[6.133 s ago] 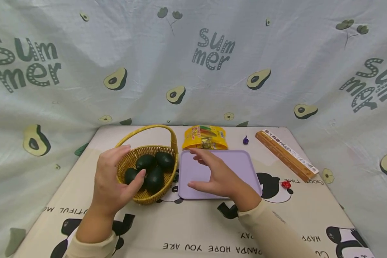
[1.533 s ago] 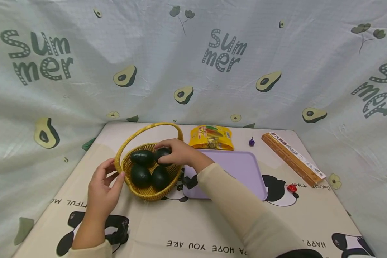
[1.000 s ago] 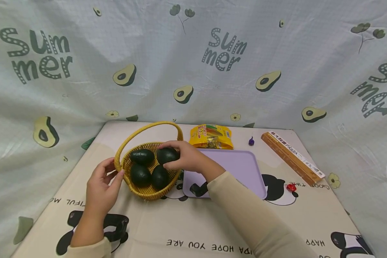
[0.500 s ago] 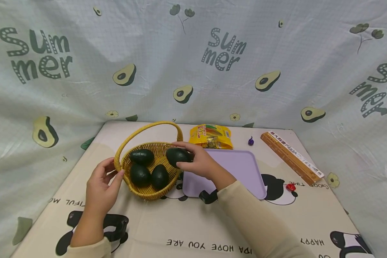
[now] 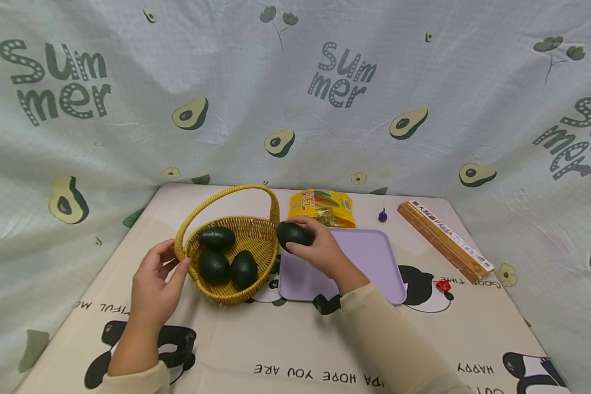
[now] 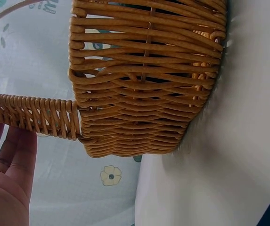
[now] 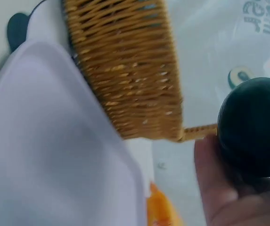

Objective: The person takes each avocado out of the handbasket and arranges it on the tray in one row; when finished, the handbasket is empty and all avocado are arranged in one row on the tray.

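My right hand (image 5: 322, 251) grips a dark green avocado (image 5: 294, 235), held over the left edge of the lilac tray (image 5: 354, 262). The same avocado (image 7: 255, 127) looks large in the right wrist view, with fingers beneath it. At the left, my left hand (image 5: 157, 282) pinches the handle base of a yellow wicker basket (image 5: 266, 241), thumb in front and fingers behind. In the left wrist view, those fingers (image 6: 24, 150) lie against the woven handle (image 6: 36, 115). Three more avocados lie in the basket, one of them an avocado (image 5: 243, 270) near the front.
Behind the tray lies a yellow snack bag (image 5: 321, 208). A small purple wrapped candy (image 5: 382, 215) and a long pasta box (image 5: 445, 241) are at the back right. A red candy (image 5: 443, 285) lies right of the tray. A printed cloth (image 5: 305, 164) hangs behind the table.
My right hand has taken one avocado from the back right of the basket and moved it right, past the rim. The left hand has come to the basket handle and stays there.
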Available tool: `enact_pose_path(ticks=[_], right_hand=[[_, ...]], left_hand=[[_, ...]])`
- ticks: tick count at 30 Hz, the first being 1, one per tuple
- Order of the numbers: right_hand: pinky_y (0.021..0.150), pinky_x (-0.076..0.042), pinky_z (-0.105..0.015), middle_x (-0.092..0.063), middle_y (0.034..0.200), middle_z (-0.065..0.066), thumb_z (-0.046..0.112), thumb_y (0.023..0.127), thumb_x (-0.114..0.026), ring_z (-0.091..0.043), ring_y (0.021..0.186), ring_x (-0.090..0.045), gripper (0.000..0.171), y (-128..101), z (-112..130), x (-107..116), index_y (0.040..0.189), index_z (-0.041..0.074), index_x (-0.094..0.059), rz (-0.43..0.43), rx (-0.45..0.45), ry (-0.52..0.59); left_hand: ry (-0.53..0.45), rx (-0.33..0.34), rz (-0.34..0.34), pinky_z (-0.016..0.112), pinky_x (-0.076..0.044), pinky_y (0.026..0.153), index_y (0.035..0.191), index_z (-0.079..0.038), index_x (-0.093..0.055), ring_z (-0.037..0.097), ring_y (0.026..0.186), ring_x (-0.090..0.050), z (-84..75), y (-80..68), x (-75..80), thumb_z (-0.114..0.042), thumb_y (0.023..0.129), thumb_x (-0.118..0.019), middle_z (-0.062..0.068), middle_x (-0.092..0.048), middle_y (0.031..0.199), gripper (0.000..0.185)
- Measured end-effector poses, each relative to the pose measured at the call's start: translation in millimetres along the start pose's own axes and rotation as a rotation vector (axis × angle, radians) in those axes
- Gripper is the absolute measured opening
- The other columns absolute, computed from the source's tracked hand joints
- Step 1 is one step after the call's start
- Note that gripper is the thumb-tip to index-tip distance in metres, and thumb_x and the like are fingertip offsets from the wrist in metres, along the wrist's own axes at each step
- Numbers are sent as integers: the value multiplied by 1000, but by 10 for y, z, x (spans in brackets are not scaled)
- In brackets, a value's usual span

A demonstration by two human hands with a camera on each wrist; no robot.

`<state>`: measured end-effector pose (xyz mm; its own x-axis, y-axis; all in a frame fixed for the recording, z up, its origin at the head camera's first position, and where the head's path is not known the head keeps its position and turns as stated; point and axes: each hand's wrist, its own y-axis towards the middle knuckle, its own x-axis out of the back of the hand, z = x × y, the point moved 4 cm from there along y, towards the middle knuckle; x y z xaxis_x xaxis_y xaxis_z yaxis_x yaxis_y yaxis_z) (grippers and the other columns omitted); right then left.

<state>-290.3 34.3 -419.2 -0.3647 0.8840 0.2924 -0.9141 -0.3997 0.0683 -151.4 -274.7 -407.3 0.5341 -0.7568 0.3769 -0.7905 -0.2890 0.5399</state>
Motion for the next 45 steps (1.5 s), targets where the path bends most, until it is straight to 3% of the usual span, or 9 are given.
enact_pose_path(ticks=[12,22,29,45], right_hand=[[103,-55,-53,-63,132,-8,27,82,-86,-31,122,-58,49,65,-342,-46,127,28,-67,-136,-92,-111],[98,-58,-49,-65,131,-11,31,81,-86,-30,114,-63,51,98,-475,-179,127,21,-67,-99,-126,-260],[99,-57,-49,-67,128,-10,35,80,-86,-29,114,-63,52,102,-488,-193,126,21,-65,-89,-135,-317],[103,-56,-49,-65,133,-8,36,80,-87,-28,121,-61,57,68,-408,-190,130,23,-64,-40,-143,-365]], left_hand=[[-3,3,11,4,-46,98,138,1,-53,2,114,-58,9,5,7,7,92,-70,14,-62,125,49],[6,-3,8,4,-47,97,136,2,-53,-4,112,-56,22,-1,6,8,91,-70,13,-61,123,49],[5,-1,9,4,-46,98,137,1,-53,2,113,-57,11,-6,5,6,92,-70,12,-61,124,49],[23,2,9,4,-46,99,137,1,-52,0,113,-57,33,-10,4,8,92,-70,14,-61,124,50]])
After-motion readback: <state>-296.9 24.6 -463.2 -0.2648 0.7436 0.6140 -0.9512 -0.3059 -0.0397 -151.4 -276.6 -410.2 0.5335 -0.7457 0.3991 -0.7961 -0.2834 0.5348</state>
